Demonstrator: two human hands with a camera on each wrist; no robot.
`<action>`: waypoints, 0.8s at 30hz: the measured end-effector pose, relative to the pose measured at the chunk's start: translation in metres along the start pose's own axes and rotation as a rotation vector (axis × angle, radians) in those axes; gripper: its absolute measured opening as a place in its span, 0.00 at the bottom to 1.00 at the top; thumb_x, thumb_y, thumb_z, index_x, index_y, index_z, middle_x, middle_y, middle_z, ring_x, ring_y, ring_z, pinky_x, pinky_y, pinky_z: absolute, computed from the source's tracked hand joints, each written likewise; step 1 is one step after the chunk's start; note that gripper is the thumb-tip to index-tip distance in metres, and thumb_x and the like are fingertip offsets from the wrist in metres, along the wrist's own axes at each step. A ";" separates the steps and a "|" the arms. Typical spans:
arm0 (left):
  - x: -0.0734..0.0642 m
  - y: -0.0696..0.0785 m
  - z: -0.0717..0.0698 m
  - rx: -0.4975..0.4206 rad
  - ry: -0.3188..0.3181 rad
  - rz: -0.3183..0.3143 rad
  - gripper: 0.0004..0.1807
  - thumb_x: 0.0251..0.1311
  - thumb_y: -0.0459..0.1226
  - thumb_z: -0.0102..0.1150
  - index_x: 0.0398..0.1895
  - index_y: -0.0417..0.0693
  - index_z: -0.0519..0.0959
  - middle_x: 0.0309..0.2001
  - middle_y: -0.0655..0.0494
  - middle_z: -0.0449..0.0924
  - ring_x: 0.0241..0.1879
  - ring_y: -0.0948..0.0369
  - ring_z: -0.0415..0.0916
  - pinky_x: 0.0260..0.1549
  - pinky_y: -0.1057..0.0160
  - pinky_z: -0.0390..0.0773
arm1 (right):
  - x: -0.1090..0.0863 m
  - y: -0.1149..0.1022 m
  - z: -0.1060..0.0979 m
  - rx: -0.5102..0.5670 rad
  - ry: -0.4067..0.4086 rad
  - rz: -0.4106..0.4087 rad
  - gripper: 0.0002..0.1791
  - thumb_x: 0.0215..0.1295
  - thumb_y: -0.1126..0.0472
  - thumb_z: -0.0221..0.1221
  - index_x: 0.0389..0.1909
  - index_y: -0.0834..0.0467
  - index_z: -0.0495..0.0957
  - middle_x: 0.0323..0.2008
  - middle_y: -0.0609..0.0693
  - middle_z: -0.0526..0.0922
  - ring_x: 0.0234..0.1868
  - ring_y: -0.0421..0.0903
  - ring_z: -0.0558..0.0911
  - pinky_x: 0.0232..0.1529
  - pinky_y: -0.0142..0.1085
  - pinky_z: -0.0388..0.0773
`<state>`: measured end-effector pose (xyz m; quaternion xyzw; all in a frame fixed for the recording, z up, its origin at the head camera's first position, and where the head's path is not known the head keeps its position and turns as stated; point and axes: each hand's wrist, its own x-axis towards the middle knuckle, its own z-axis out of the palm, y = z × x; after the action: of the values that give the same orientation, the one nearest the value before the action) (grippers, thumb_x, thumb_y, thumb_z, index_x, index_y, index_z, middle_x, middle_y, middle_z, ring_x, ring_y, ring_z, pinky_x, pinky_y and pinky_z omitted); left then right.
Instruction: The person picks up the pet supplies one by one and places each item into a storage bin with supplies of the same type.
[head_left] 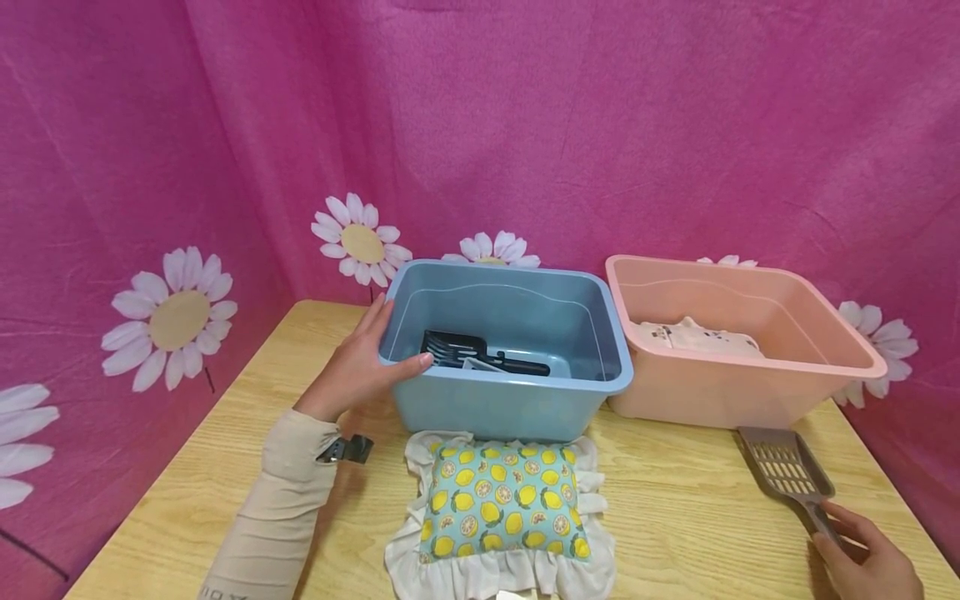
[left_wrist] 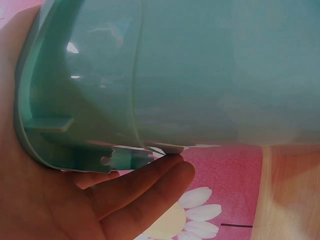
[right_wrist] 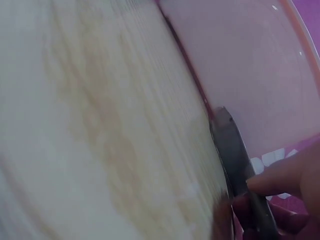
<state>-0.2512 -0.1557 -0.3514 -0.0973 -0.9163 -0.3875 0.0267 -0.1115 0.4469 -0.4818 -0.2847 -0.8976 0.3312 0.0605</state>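
My left hand [head_left: 360, 358] grips the left front corner of a blue plastic bin [head_left: 510, 404], thumb at the front rim and fingers along the outside of the left wall. The left wrist view shows those fingers [left_wrist: 145, 195] under the bin's rim. Inside the bin lie a black slotted tool [head_left: 453, 346] with a handle and a grey piece, mostly hidden by the front wall. On the right, my right hand [head_left: 870, 558] holds a grey-brown litter scoop [head_left: 787, 467] by its handle. The scoop's slotted head lies low over the table, near the pink bin [head_left: 720, 392].
A lemon-print pillow [head_left: 502, 504] with white ruffles lies before the blue bin. The pink bin, beside the blue one, holds a white printed item [head_left: 701, 340], partly hidden. A pink curtain [head_left: 525, 125] with daisies hangs behind and left of the wooden table [head_left: 675, 500].
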 end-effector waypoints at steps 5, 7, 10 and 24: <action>0.000 0.000 0.000 -0.001 0.001 0.003 0.61 0.46 0.69 0.60 0.78 0.61 0.40 0.78 0.60 0.32 0.73 0.43 0.45 0.54 0.35 0.68 | -0.001 0.001 0.001 0.010 0.029 0.000 0.30 0.67 0.54 0.58 0.67 0.62 0.66 0.60 0.71 0.70 0.47 0.64 0.81 0.19 0.24 0.73; 0.000 0.000 0.000 -0.002 0.000 0.003 0.61 0.46 0.69 0.60 0.78 0.61 0.40 0.78 0.60 0.32 0.73 0.43 0.45 0.54 0.35 0.68 | -0.001 0.002 -0.001 0.017 0.035 -0.002 0.30 0.67 0.53 0.58 0.67 0.61 0.66 0.60 0.70 0.71 0.44 0.62 0.83 0.20 0.26 0.76; -0.001 0.001 -0.001 -0.008 0.001 0.003 0.61 0.45 0.69 0.60 0.78 0.61 0.41 0.78 0.60 0.33 0.73 0.43 0.45 0.54 0.35 0.69 | -0.001 0.005 -0.005 0.035 0.017 0.010 0.32 0.67 0.48 0.58 0.68 0.58 0.66 0.49 0.49 0.83 0.34 0.46 0.86 0.21 0.28 0.78; -0.001 0.000 0.000 -0.012 0.007 -0.001 0.61 0.45 0.68 0.61 0.78 0.61 0.41 0.78 0.60 0.33 0.73 0.44 0.45 0.53 0.36 0.70 | -0.004 -0.002 -0.011 0.011 0.037 0.024 0.32 0.69 0.52 0.55 0.66 0.67 0.64 0.43 0.69 0.82 0.19 0.25 0.72 0.18 0.24 0.72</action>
<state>-0.2503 -0.1559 -0.3513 -0.0955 -0.9140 -0.3933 0.0291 -0.1061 0.4500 -0.4720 -0.3013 -0.8908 0.3318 0.0745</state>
